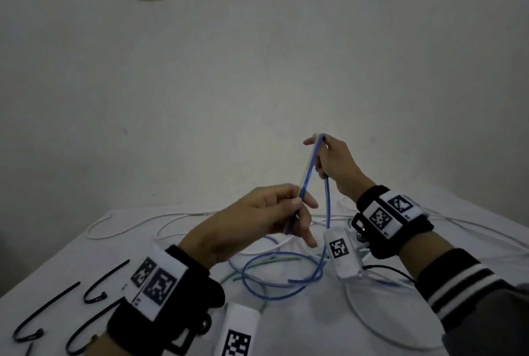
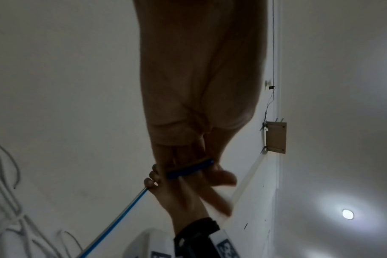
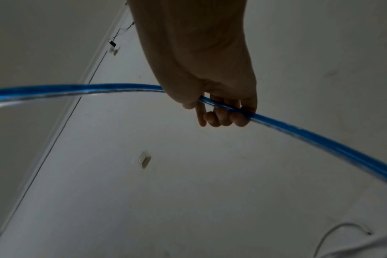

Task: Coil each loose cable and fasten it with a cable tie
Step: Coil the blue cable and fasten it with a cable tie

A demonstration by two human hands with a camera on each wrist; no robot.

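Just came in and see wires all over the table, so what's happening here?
A person is gathering a blue cable into loops above the table. The left hand pinches it low, and the right hand grips it higher up. The rest lies in a loose loop below, among white cables. Black cable ties lie unused at the left.

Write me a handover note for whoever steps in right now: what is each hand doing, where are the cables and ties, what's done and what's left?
Left hand: pinches the blue cable between thumb and fingers, above the table.
Right hand: grips the same cable higher up, fingers curled round it; one strand hangs from it down to the table.
The rest of the blue cable lies in a loose loop on the table, over the white cables, which lie spread and uncoiled.
Black cable ties lie unused at the near left.
Done: nothing tied yet; blue coil only begun.
Left: finish coiling blue, tie it, then the white ones.
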